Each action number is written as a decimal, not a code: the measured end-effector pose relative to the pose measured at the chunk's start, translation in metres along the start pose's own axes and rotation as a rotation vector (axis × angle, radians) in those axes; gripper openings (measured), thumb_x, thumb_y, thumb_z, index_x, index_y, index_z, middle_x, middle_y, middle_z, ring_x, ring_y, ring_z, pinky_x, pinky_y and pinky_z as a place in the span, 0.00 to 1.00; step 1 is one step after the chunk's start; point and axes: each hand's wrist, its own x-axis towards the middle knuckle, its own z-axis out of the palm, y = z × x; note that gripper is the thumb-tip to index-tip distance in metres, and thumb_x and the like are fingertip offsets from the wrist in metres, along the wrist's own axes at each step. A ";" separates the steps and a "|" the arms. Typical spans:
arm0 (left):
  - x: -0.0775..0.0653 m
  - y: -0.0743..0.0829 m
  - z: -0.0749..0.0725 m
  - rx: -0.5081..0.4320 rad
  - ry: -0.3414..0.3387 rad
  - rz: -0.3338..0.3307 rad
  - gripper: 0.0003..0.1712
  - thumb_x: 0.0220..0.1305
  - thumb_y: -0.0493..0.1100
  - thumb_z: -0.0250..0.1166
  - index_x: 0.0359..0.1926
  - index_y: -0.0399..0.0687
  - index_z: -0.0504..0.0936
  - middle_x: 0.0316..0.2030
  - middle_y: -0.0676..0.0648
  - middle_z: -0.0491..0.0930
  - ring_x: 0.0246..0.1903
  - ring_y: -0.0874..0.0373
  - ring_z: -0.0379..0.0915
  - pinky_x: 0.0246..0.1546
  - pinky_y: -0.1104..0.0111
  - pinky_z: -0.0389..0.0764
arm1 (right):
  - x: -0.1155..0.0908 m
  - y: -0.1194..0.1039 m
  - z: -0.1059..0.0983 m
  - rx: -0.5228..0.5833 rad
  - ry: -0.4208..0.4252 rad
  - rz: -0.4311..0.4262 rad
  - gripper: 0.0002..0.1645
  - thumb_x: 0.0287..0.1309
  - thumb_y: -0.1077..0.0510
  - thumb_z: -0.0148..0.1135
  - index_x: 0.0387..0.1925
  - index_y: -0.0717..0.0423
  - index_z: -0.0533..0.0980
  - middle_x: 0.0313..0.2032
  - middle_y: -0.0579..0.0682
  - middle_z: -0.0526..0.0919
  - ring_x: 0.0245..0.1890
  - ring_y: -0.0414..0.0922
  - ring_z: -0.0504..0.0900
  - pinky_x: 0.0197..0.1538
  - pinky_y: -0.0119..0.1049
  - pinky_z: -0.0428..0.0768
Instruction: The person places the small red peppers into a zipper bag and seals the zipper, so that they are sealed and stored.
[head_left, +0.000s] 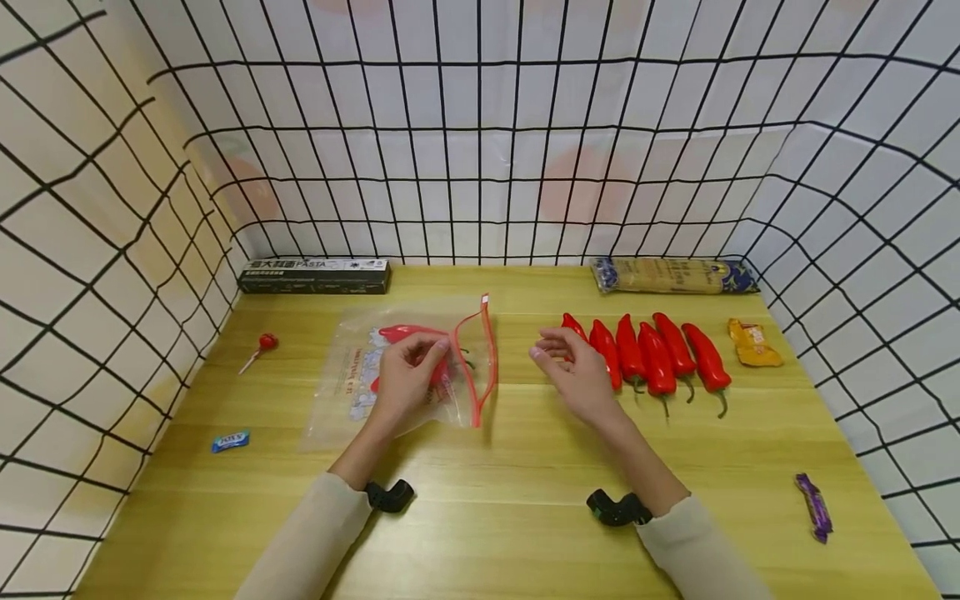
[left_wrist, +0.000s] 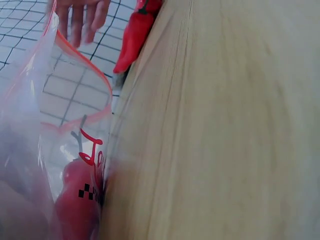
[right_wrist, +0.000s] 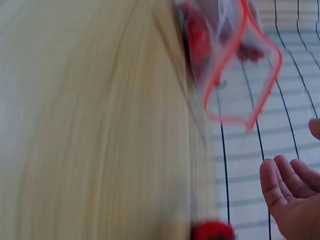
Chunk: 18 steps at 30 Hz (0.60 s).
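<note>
A clear zip bag (head_left: pixel 330 392) with a red zip rim lies left of centre, its mouth gaping toward the right. Inside it are red chili peppers (left_wrist: pixel 77 205), their stems toward the mouth. My left hand (head_left: pixel 406 372) pinches the bag's upper film near the mouth. Between the bag and a row of several red chili peppers (head_left: pixel 658 358), my right hand (head_left: pixel 581 375) hovers with relaxed, slightly bent fingers and nothing in it. It overlaps the leftmost pepper in the head view. The right wrist view shows this hand's palm and fingers (right_wrist: pixel 287 180) apart from the red rim.
At the back stand a dark pasta box (head_left: pixel 315 277) on the left and a noodle packet (head_left: pixel 675 276) on the right. A lollipop (head_left: pixel 267 342) and blue candy (head_left: pixel 230 442) lie left; yellow (head_left: pixel 753 343) and purple (head_left: pixel 814 508) wrapped sweets lie right. Black wire mesh (head_left: pixel 480 179) encloses three sides.
</note>
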 end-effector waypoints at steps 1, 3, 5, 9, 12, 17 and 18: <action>-0.001 0.004 0.000 -0.004 -0.003 -0.005 0.12 0.62 0.54 0.66 0.39 0.53 0.87 0.36 0.49 0.86 0.35 0.60 0.79 0.35 0.75 0.80 | -0.001 0.002 -0.007 -0.036 0.016 0.013 0.32 0.60 0.36 0.60 0.60 0.47 0.71 0.50 0.44 0.79 0.50 0.43 0.78 0.54 0.39 0.79; -0.003 0.012 -0.001 -0.016 -0.012 -0.015 0.12 0.63 0.50 0.66 0.40 0.49 0.87 0.36 0.47 0.86 0.36 0.59 0.80 0.35 0.76 0.80 | -0.002 0.007 -0.020 -0.110 0.044 0.038 0.34 0.59 0.36 0.62 0.59 0.50 0.72 0.48 0.46 0.80 0.47 0.44 0.78 0.50 0.36 0.79; -0.005 0.020 -0.002 -0.021 -0.018 -0.028 0.10 0.64 0.46 0.66 0.40 0.45 0.86 0.36 0.45 0.86 0.36 0.58 0.80 0.35 0.76 0.80 | -0.001 0.013 -0.030 -0.186 0.066 0.063 0.35 0.57 0.35 0.64 0.58 0.53 0.72 0.46 0.48 0.80 0.45 0.45 0.77 0.47 0.35 0.78; -0.003 0.014 -0.002 -0.016 -0.018 -0.036 0.10 0.64 0.45 0.66 0.40 0.44 0.86 0.37 0.44 0.86 0.37 0.57 0.81 0.35 0.76 0.80 | 0.002 0.027 -0.042 -0.339 0.096 0.092 0.37 0.56 0.36 0.66 0.57 0.57 0.74 0.44 0.52 0.80 0.43 0.48 0.76 0.46 0.41 0.76; 0.000 0.002 -0.002 -0.012 -0.008 -0.042 0.11 0.63 0.47 0.66 0.41 0.46 0.87 0.38 0.45 0.86 0.37 0.59 0.80 0.35 0.77 0.80 | 0.005 0.034 -0.045 -0.438 0.094 0.122 0.37 0.54 0.37 0.67 0.55 0.59 0.74 0.45 0.55 0.79 0.44 0.51 0.74 0.48 0.46 0.76; 0.001 -0.005 -0.001 -0.011 -0.003 -0.039 0.13 0.61 0.53 0.67 0.40 0.51 0.87 0.37 0.49 0.86 0.36 0.61 0.80 0.36 0.76 0.80 | 0.007 0.038 -0.043 -0.595 0.068 0.114 0.38 0.52 0.38 0.68 0.52 0.64 0.77 0.47 0.62 0.76 0.49 0.58 0.72 0.54 0.54 0.74; 0.000 -0.005 0.000 -0.011 -0.003 -0.035 0.14 0.61 0.54 0.67 0.40 0.51 0.87 0.37 0.49 0.86 0.36 0.61 0.80 0.36 0.76 0.80 | 0.007 0.038 -0.042 -0.625 0.064 0.103 0.37 0.52 0.39 0.69 0.52 0.65 0.77 0.47 0.63 0.76 0.49 0.59 0.72 0.54 0.54 0.74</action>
